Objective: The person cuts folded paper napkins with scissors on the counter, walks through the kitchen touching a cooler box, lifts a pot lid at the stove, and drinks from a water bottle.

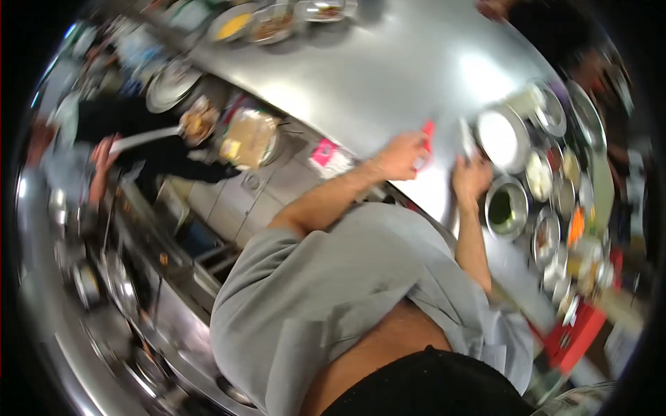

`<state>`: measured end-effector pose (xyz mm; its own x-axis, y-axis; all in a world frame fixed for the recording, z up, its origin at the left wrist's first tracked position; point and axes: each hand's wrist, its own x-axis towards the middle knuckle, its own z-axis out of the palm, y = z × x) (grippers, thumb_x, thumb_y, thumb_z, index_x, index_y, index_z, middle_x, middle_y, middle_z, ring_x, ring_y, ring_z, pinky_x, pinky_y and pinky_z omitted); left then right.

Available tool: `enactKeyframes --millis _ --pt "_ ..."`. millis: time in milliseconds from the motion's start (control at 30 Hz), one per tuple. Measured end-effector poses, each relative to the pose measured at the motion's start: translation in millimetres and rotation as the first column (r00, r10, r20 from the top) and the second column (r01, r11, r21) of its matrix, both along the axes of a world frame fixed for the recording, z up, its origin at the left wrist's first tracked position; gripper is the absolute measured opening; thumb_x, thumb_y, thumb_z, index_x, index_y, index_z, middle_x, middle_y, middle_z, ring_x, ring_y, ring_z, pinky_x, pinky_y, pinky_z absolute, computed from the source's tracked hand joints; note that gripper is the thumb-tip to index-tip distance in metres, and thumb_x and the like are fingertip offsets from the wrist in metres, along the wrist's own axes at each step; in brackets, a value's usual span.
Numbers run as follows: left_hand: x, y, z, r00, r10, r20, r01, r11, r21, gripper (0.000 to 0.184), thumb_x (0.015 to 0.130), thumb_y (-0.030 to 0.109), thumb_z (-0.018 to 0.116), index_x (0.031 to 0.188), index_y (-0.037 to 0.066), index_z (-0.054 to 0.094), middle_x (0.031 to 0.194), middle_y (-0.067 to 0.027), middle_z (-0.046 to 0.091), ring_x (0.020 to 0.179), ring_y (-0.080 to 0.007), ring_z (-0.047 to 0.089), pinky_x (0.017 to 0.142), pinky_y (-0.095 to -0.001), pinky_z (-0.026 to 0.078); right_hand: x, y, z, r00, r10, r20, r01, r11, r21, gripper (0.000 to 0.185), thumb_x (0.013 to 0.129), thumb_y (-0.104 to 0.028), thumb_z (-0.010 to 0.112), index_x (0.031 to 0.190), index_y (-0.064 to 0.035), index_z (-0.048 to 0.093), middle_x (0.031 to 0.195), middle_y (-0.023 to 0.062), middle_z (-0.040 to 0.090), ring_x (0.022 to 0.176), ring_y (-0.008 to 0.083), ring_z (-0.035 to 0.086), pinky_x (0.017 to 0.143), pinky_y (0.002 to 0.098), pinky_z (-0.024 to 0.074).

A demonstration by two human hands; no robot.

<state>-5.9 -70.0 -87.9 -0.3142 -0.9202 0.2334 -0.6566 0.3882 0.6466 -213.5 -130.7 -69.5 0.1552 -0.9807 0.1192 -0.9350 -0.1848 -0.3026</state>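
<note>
Holding the left hand (401, 157) and the right hand (472, 179) apart, above the near part of the counter (374, 90); clasping a red item (429, 132) in the left hand, with fingers curled around it — motion blur preventing identification; gripping a slim pale item (466, 135) in the right hand, pointing it away from the body, with exact finger placement too blurred to tell; locating both items over the counter, near each other but not touching.

Observing a white tub (498, 141) just right of the pale item; observing a steel bowl (511, 191) with green contents (499, 213) beside the right hand; observing orange food (576, 225) farther right, among clustered containers (538, 173); noting plates (303, 11) of food at the counter's far left end.

Viewing a co-worker's hand (104, 152) at the left — gripping a long pale handle (147, 139), with food (198, 121) at its far end; viewing pans (121, 284) below, along the left side; viewing a pink item (325, 150) beyond the counter's left edge.
</note>
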Motion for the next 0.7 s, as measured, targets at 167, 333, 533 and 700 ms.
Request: enactKeyframes --millis 167,333,533,700 --pt "28 8 -3 0.981 0.137 0.138 -0.132 0.990 -0.046 0.050 0.061 0.024 0.072 0.107 0.012 0.055 0.128 -0.0166 0.036 0.118 -0.0336 0.033 0.097 -0.0448 0.030 10 0 -38 0.998 0.068 -0.012 -0.070 0.979 -0.192 0.023 0.083 -0.012 0.048 0.102 -0.0028 0.055 0.097 0.0169 0.051 0.092 0.0339 0.048 0.079 0.0455 0.0388" --pt "13 -2 22 0.973 0.201 0.111 -0.188 0.975 -0.117 0.078 0.066 0.038 0.073 0.130 0.012 0.037 0.135 -0.0155 0.025 0.124 -0.0331 0.025 0.102 -0.0458 0.020 11 5 -5 0.987 0.157 0.043 -0.155 0.987 -0.033 0.018 0.080 -0.008 0.048 0.094 -0.0014 0.057 0.093 0.0178 0.052 0.090 0.0353 0.048 0.078 0.0433 0.0398" --pt "-30 -31 45 0.916 -0.257 -0.308 0.273 0.962 0.007 0.097 0.062 0.045 0.075 0.136 0.008 0.024 0.135 -0.0166 0.029 0.126 -0.0340 0.027 0.102 -0.0436 0.026 26 20 58 0.824 0.288 0.488 -0.366 0.928 0.071 0.014 0.075 -0.005 0.057 0.088 0.0006 0.059 0.084 0.0172 0.057 0.079 0.0298 0.056 0.071 0.0375 0.0445" --pt "-56 -39 46 0.451 -0.036 -0.892 0.236 0.968 0.080 0.077 0.080 0.042 0.062 0.135 0.006 0.021 0.124 -0.0130 0.041 0.110 -0.0184 0.044 0.094 -0.0317 0.037 34 8 61 0.389 -0.015 0.921 -0.335 0.929 0.156 0.017 0.082 -0.006 0.053 0.098 -0.0016 0.058 0.087 0.0118 0.060 0.079 0.0227 0.059 0.070 0.0302 0.0445"
